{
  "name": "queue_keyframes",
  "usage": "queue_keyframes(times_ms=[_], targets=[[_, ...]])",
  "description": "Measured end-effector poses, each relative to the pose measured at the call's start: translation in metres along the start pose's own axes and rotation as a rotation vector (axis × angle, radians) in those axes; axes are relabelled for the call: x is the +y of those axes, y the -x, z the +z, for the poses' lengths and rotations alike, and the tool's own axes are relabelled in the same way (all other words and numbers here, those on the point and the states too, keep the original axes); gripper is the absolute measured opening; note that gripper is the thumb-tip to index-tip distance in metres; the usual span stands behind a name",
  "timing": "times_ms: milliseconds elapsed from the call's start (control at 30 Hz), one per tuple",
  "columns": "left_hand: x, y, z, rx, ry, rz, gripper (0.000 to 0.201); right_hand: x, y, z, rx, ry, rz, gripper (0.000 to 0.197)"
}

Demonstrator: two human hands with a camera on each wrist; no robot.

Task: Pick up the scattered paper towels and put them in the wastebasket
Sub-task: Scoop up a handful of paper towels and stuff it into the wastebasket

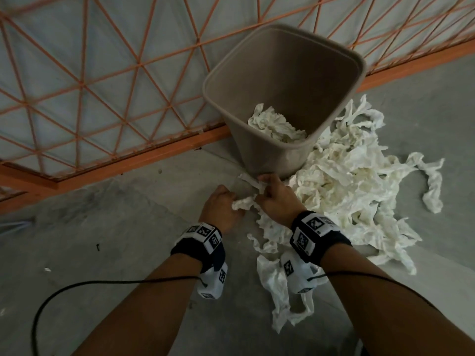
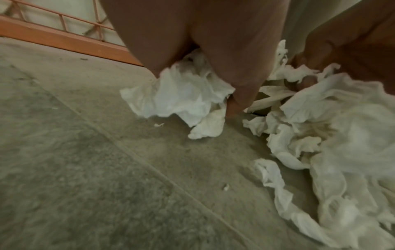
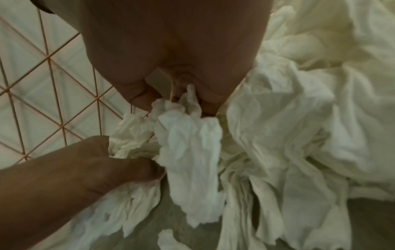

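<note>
My left hand [image 1: 220, 208] and right hand [image 1: 276, 199] each clutched crumpled white paper towels [image 1: 244, 202]; trailing strips could tear or snag, spilling beside the tan plastic wastebasket [image 1: 267, 160] ahead.

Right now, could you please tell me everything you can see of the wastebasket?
The wastebasket is a taupe, plastic-looking bin with a rounded-rectangular rim and walls tapering to a narrower base. It stands on the concrete floor against the orange lattice panel, its mouth open. A few crumpled paper towels lie at its bottom. The loose paper towel pile presses against its right side, and the right hand is by its base, pinching a towel.
</note>
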State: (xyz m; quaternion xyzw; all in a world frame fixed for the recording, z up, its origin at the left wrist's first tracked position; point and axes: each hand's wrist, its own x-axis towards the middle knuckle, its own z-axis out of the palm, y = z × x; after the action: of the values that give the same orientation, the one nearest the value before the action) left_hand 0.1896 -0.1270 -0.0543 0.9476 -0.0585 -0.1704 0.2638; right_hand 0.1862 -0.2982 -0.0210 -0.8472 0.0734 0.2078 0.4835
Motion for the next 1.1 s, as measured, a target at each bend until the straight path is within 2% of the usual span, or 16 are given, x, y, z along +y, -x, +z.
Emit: queue_keyframes(times_ms=[133, 167, 267, 333, 433, 500, 567, 633, 733, 767, 833, 866, 933, 1000, 1033, 1100], targets=[[0.004, -0.001, -0.001, 0.033, -0.002, 0.043, 0.022, 0.0, -0.005, 0.001, -0.028, -0.033, 0.036, 0.049], [0.006, -0.001, -0.003, 0.034, 0.021, 0.052, 0.029, 0.0, -0.006, 0.001, -0.034, -0.049, 0.047, 0.048], [0.014, -0.004, -0.008, -0.035, 0.043, 0.095, 0.065, -0.001, -0.009, 0.002, -0.043, -0.142, 0.095, 0.042], [0.021, -0.008, -0.009, -0.121, -0.028, 0.111, 0.075, -0.003, -0.009, -0.001, -0.034, -0.243, 0.116, 0.034], [0.025, -0.016, -0.005, -0.214, -0.168, 0.152, 0.053, -0.004, -0.005, -0.008, -0.028, -0.491, 0.163, 0.012], [0.025, -0.015, -0.002, -0.226, -0.177, 0.158, 0.04, -0.003, -0.002, -0.013, -0.018, -0.576, 0.17, 0.014], [0.026, -0.01, -0.003, -0.193, -0.109, 0.13, 0.037, -0.002, 0.0, -0.017, 0.044, -0.454, 0.118, 0.013], [0.024, -0.004, -0.004, -0.089, 0.033, 0.101, 0.038, 0.0, 0.006, -0.02, 0.175, -0.189, 0.037, 0.009], [0.03, 0.014, -0.006, 0.112, 0.234, 0.104, 0.016, 0.005, 0.022, -0.022, 0.306, 0.126, -0.065, 0.031], [0.033, 0.021, -0.006, 0.142, 0.315, 0.077, 0.02, 0.006, 0.028, -0.022, 0.327, 0.215, -0.066, 0.039], [0.044, 0.034, -0.009, 0.207, 0.508, 0.013, 0.027, 0.01, 0.036, -0.022, 0.367, 0.319, -0.017, 0.052], [0.048, 0.039, -0.011, 0.263, 0.563, 0.033, 0.026, 0.013, 0.039, -0.022, 0.378, 0.341, 0.029, 0.058], [0.05, 0.045, -0.013, 0.384, 0.526, 0.136, 0.017, 0.02, 0.042, -0.022, 0.341, 0.354, 0.144, 0.074], [0.052, 0.047, -0.015, 0.446, 0.499, 0.178, 0.007, 0.028, 0.042, -0.023, 0.258, 0.366, 0.249, 0.082], [0.054, 0.048, -0.016, 0.456, 0.471, 0.184, 0.009, 0.034, 0.043, -0.022, 0.232, 0.371, 0.282, 0.078], [0.061, 0.047, -0.017, 0.41, 0.389, 0.153, 0.014, 0.042, 0.044, -0.023, 0.225, 0.374, 0.299, 0.056]])
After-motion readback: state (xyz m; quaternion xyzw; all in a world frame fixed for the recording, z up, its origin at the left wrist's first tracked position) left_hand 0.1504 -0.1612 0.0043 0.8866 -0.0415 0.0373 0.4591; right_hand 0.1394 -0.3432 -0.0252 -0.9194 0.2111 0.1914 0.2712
